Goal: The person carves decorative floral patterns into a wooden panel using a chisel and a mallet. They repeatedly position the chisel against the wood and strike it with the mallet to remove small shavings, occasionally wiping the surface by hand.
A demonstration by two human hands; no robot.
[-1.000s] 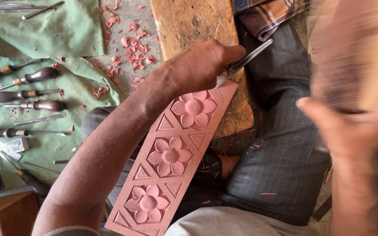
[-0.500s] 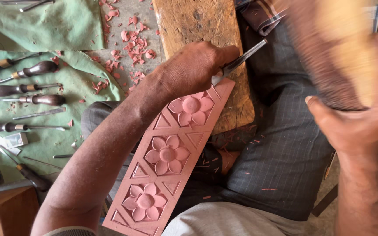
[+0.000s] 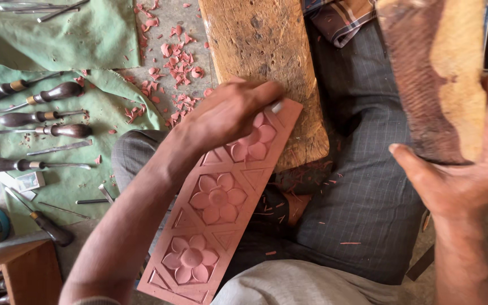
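Now, left hand [image 3: 230, 116]: my grip closed on chisel [image 3: 276, 107], pressed to flower panel [image 3: 221, 197].
Right hand [image 3: 464, 175]: mallet [image 3: 436, 79] gripped, lowered since before; strike likely.

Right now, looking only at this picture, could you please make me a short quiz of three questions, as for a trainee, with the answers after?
1. True or false: the left hand rests on the carved reddish panel.
2. What does the right hand hold?
A. a block of wood
B. a paint brush
C. a cup
3. How many carved flowers show on the panel, counting the one partly under the hand?

Key
1. True; it lies over the upper flower, at the end resting on the wooden block.
2. A, the wooden mallet block, raised.
3. Three.
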